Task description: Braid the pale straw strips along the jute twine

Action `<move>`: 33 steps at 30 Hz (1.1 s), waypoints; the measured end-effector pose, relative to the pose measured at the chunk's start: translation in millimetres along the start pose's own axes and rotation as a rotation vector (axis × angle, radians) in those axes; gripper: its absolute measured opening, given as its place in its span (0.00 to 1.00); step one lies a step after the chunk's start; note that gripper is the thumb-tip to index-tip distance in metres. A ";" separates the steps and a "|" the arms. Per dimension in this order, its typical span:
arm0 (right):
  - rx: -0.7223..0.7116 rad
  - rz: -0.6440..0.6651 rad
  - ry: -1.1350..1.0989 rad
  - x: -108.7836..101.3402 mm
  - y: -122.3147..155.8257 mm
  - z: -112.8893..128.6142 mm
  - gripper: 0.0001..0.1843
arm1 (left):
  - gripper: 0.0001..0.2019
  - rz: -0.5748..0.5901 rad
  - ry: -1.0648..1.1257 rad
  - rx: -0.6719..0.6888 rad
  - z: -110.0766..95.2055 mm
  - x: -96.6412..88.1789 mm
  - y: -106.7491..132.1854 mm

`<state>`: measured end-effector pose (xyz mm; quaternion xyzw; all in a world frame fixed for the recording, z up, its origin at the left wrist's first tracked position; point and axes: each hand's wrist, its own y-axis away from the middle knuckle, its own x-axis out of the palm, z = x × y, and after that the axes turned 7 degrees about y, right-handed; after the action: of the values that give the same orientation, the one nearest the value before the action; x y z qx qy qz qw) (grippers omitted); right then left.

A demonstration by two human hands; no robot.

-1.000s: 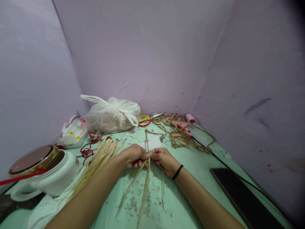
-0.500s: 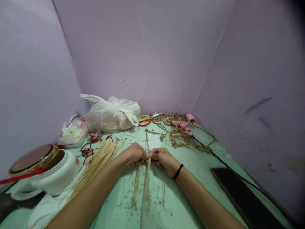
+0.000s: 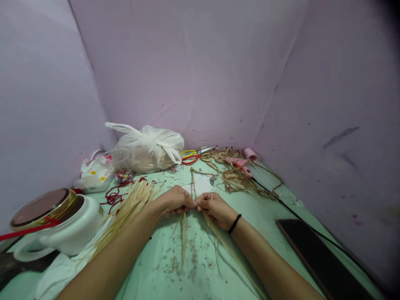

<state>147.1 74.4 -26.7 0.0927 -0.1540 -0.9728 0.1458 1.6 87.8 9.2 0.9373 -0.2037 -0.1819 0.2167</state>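
Observation:
A thin plait of straw-coloured fibre runs from the table down to my two hands, which meet at its near end. My left hand is closed in a pinch on it, with a short loose strip hanging below. Fingertip to fingertip with it, my right hand pinches the same end. From under the right fingers a long pale strip slants toward the lower right. The exact crossing of the strands is hidden by the fingers.
Left of my arm lies a bundle of dry strips, near a white pot. Behind stand a tied plastic bag, scissors, a pink glue gun and coiled braid. A dark flat tablet-like slab lies right.
The long strip that hung straight down between my hands has swung right and now trails along my right forearm. Both hands remain pinched together in nearly the same place.

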 end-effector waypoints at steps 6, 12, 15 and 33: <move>-0.133 -0.074 0.074 1.9 0.3 1.4 0.08 | 0.04 -0.108 0.063 -0.007 -2.6 7.9 -0.4; -0.212 -0.059 0.097 -1.8 -3.8 -3.2 0.07 | 0.05 -0.117 0.181 -0.020 -1.0 9.4 -2.4; -0.199 -0.031 0.094 -3.0 -3.7 -2.4 0.06 | 0.04 -0.161 0.135 0.037 -1.3 12.0 -2.1; -0.285 -0.262 0.837 16.5 26.7 22.1 0.07 | 0.08 -0.198 0.135 -0.048 -0.5 12.9 -3.1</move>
<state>133.3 51.0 0.5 0.4752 0.0666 -0.8735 0.0824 13.8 84.6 4.9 0.9576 -0.0904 -0.1435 0.2331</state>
